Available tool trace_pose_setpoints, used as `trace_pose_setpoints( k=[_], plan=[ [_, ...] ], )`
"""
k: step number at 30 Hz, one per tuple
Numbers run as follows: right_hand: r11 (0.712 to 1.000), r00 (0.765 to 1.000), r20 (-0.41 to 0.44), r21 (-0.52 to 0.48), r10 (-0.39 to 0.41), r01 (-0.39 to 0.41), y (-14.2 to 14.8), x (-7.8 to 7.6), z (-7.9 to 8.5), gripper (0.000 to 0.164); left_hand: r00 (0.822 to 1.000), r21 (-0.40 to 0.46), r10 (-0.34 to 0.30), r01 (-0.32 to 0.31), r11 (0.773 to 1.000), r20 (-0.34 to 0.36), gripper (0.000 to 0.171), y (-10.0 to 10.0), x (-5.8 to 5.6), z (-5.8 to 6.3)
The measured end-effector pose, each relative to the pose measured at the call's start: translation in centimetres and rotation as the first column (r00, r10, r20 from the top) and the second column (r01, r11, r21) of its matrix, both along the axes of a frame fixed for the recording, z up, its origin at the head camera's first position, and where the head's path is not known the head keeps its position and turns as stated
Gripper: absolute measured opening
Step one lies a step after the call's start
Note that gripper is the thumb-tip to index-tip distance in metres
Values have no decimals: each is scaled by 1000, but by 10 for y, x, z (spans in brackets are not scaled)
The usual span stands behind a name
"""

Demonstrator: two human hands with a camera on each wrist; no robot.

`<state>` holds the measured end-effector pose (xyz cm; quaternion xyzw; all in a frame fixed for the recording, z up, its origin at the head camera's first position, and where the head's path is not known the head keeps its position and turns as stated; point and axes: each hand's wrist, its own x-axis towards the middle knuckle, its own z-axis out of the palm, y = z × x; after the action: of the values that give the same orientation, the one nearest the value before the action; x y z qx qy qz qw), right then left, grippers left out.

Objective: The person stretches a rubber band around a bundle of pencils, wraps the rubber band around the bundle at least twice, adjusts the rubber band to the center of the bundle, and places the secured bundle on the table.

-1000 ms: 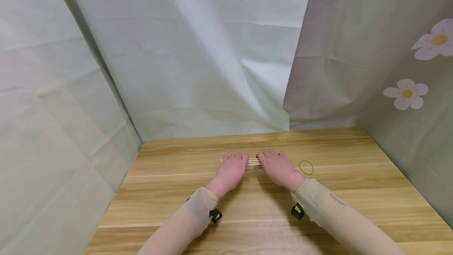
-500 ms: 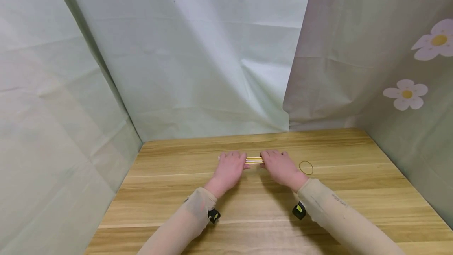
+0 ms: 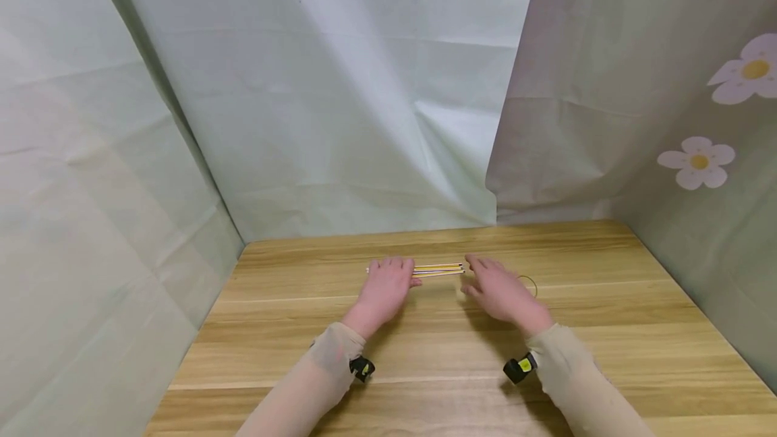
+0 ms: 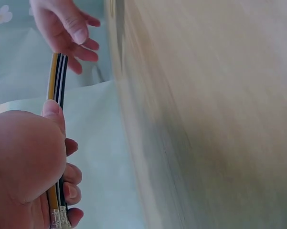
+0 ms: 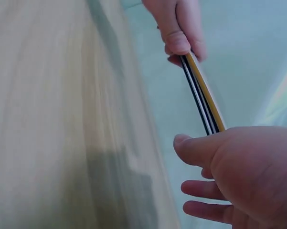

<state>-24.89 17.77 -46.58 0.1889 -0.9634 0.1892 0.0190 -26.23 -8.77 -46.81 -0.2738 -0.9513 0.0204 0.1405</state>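
A small bundle of pencils [image 3: 438,270], yellow and black-and-white striped, lies crosswise in the grip of my left hand [image 3: 387,285]. In the left wrist view the thumb presses along the pencils [image 4: 58,81] while the fingers curl round them; pale ferrule ends poke out below the palm. My right hand [image 3: 500,294] is at the bundle's other end, thumb and fingers spread and loosely bent, gripping nothing. From the right wrist, the far ends of the pencils pass behind my right hand [image 5: 258,171].
A thin yellowish rubber band [image 3: 532,283] lies on the wood-grain table [image 3: 437,383], partly covered by my right hand. Pale cloth walls [image 3: 364,120] stand behind and at both sides of the table. Black wrist cameras [image 3: 362,368] hang below the sleeves.
My right hand has let go of the pencils and drawn to the right, toward the rubber band. My left hand has shifted slightly left with the bundle, baring more of its right end.
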Motion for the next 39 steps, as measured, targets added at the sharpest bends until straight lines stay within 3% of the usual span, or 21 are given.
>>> trace_pose_setpoints(
  k=[8, 18, 30, 39],
  plan=[
    [999, 999, -41, -6, 34, -34, -8, 8, -11, 67, 999, 3, -20, 20, 1000, -38, 36, 0, 2, -1],
    [997, 990, -132, 68, 53, -44, -13, 9, -12, 70, 997, 6, -47, 48, 999, -69, 35, -1, 3, 0],
    [995, 977, -205, 90, 54, -36, -17, 8, -9, 73, 997, -48, -44, 40, 998, -65, 31, 0, 1, 7],
    [987, 962, -266, 157, 68, -27, -14, 11, -6, 71, 998, -25, -56, 55, 998, -28, 29, -1, 1, 6]
  ],
)
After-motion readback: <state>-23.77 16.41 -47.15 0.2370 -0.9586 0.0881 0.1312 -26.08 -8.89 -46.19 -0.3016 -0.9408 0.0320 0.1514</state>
